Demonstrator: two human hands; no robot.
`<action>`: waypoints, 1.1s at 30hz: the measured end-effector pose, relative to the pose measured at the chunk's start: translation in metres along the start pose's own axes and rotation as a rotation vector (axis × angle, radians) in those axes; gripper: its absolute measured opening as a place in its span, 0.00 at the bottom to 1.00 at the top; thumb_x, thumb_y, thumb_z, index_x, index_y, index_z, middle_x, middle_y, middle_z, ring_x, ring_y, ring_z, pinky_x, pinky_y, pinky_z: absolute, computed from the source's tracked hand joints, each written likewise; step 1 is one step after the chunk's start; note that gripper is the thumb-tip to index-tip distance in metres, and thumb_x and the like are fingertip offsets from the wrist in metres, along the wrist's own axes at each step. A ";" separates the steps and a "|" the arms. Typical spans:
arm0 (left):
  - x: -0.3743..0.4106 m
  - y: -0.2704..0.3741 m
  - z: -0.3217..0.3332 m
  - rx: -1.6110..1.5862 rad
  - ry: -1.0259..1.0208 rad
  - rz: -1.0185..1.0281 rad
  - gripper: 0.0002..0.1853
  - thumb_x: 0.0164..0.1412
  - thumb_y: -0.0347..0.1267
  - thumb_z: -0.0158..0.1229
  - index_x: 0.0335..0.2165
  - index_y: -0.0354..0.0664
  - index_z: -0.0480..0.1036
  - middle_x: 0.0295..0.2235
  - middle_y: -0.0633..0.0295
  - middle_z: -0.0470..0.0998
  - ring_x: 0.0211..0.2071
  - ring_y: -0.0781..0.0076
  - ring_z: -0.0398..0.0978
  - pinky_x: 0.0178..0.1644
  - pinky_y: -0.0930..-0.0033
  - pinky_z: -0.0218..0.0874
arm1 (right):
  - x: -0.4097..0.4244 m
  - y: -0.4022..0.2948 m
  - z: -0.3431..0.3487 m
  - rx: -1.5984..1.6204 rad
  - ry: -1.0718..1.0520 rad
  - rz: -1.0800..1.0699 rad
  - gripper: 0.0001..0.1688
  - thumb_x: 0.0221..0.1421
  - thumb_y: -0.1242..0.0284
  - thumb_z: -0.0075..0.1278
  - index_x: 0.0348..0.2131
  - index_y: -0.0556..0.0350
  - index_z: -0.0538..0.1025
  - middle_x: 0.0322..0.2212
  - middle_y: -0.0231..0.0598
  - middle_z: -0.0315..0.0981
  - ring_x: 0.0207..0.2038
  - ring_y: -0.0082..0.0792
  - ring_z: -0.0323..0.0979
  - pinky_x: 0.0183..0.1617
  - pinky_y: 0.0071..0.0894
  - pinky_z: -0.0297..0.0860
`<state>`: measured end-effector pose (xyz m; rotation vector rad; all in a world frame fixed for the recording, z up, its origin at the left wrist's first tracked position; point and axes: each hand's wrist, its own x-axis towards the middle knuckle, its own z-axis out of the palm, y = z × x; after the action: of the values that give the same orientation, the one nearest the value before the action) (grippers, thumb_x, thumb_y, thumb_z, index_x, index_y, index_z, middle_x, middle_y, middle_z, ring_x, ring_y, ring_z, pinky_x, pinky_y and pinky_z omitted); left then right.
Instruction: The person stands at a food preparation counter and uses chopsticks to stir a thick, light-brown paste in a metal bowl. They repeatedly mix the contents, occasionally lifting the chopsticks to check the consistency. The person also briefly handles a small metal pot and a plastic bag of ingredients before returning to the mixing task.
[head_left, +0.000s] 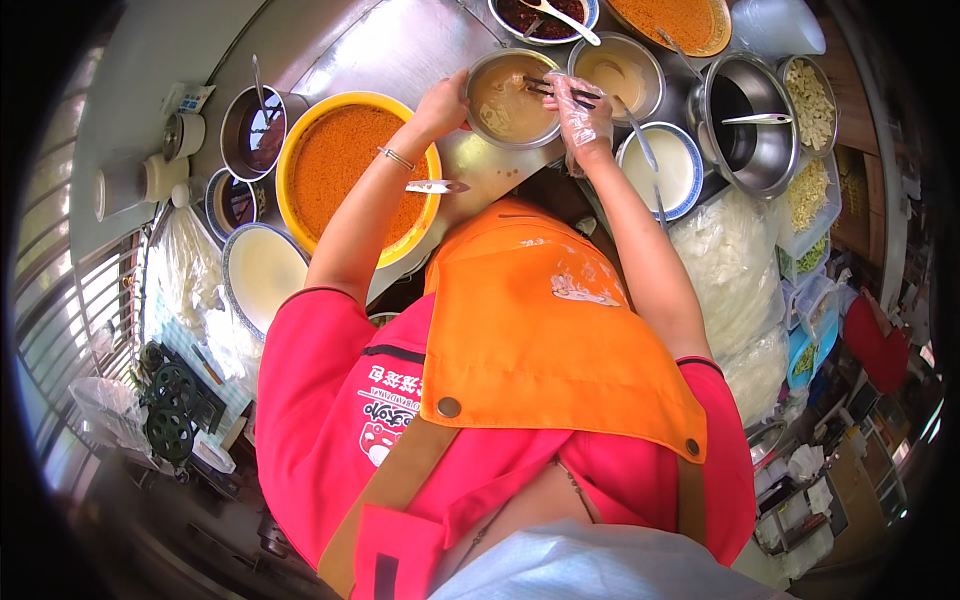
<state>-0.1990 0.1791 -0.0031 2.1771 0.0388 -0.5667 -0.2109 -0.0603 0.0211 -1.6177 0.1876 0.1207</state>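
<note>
On the metal counter stands a round steel bowl (514, 144) of thin, cloudy tan liquid. My bare left hand (448, 105) grips its left rim. My right hand (581, 112), in a clear plastic glove, holds dark chopsticks (537, 80); their tips reach over the liquid by a small pale lump, and I cannot tell whether they pinch it. Close behind the right hand is another steel bowl (619, 37) with beige sauce. Nearer me, right of my right wrist, sits a blue-rimmed bowl (697, 161) of white liquid, with a metal utensil handle across it.
Beside my left forearm stands a yellow basin (285, 161) of orange crumbly food with a white spoon (436, 187). A steel pot (229, 124) holds dark liquid. To the right are a large steel bowl (776, 154) and a plastic bag (727, 277). A person's red sleeve (874, 345) shows far right.
</note>
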 end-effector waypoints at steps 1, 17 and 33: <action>-0.002 0.001 0.000 0.027 0.030 -0.001 0.28 0.55 0.23 0.51 0.56 0.34 0.62 0.43 0.37 0.74 0.34 0.44 0.78 0.42 0.54 0.70 | -0.001 -0.005 0.004 0.012 -0.029 -0.002 0.14 0.63 0.71 0.50 0.40 0.67 0.78 0.31 0.39 0.80 0.28 0.25 0.77 0.35 0.21 0.74; -0.014 0.001 0.036 0.203 0.382 -0.143 0.24 0.50 0.25 0.54 0.49 0.38 0.69 0.41 0.36 0.74 0.43 0.39 0.74 0.47 0.50 0.67 | -0.024 0.009 -0.016 -0.291 -0.461 -0.099 0.13 0.59 0.68 0.55 0.39 0.59 0.80 0.35 0.37 0.80 0.33 0.27 0.76 0.39 0.24 0.73; -0.021 0.027 0.029 0.101 0.355 -0.194 0.21 0.50 0.29 0.56 0.45 0.42 0.72 0.32 0.49 0.80 0.30 0.53 0.79 0.37 0.57 0.70 | 0.029 0.005 -0.029 -0.131 -0.296 -0.076 0.13 0.59 0.70 0.55 0.39 0.62 0.79 0.32 0.37 0.79 0.28 0.25 0.76 0.35 0.22 0.73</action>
<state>-0.2228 0.1439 0.0110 2.3648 0.4235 -0.2858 -0.1847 -0.0907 0.0127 -1.7127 -0.1117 0.3172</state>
